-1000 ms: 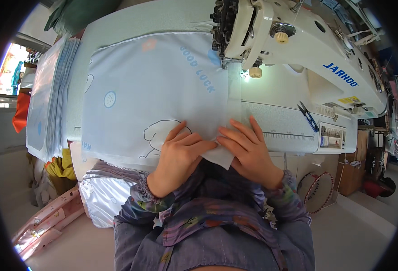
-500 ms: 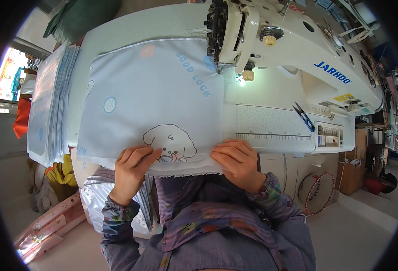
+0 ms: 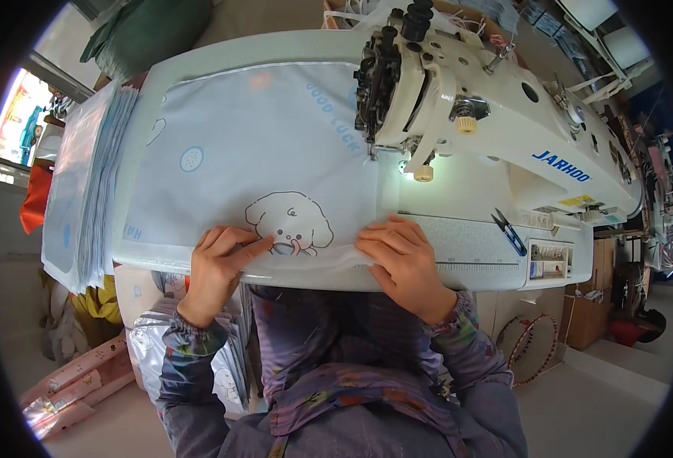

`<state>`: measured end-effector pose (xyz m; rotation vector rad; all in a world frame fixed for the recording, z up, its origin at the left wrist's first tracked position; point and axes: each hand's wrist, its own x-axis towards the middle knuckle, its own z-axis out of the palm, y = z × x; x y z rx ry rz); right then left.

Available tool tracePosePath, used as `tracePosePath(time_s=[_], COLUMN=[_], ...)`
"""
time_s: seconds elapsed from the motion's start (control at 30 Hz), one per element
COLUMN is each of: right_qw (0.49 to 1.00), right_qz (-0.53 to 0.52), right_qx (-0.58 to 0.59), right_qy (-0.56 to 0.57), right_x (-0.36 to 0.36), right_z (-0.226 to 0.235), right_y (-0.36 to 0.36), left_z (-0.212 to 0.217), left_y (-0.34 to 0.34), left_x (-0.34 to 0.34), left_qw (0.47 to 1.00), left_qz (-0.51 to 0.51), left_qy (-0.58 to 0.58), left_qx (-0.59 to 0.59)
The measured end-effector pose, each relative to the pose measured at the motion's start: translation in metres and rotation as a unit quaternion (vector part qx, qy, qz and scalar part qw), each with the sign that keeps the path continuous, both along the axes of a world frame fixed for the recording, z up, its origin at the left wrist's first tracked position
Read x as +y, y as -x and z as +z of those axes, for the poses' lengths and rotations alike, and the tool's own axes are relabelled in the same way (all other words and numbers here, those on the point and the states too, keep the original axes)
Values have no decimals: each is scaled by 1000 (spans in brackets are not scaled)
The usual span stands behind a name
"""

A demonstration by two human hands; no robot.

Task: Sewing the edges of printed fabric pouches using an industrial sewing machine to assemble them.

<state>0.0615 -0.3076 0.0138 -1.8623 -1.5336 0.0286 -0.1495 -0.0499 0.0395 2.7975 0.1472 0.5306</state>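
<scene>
A pale blue fabric panel printed with a cartoon puppy (image 3: 260, 175) is spread flat on the white sewing counter (image 3: 466, 252), its near edge lying along the counter's front rim and its right edge reaching under the needle of the white industrial sewing machine (image 3: 489, 122). The left hand (image 3: 218, 267) is laid on the near edge just left of the puppy print, fingers curled and the forefinger stretched toward it; nothing is gripped. The right hand (image 3: 401, 259) is pressed flat, fingers together, on the near right corner (no pinch can be seen). The panel is judged light, thin and limp, likely to slide and crease, so it is best steadied by flat palms at its edges. A stack of similar panels (image 3: 84, 191) hangs at the counter's left end, and small blue-handled snips (image 3: 509, 231) lie well to the right.
</scene>
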Motion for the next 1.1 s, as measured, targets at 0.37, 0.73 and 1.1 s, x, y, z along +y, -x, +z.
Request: tracePosePath(time_s=[0.37,0.73,1.1], right_qw=[990,979,984], right_qz=[-57,-125,-125], right_qx=[-95,-141,-115], right_qy=[83,80,59], right_x=[21,34,25], right_z=[9,1,1], right_y=[-15,-26,-28], left_z=[-5,6,8], left_y=[-40,-39,-68], left_x=[39,-19,-117], left_qw=[999,993,986], left_qz=[-23,62,116], left_qy=[-32,-96,-90], left_qx=[-27,25,77])
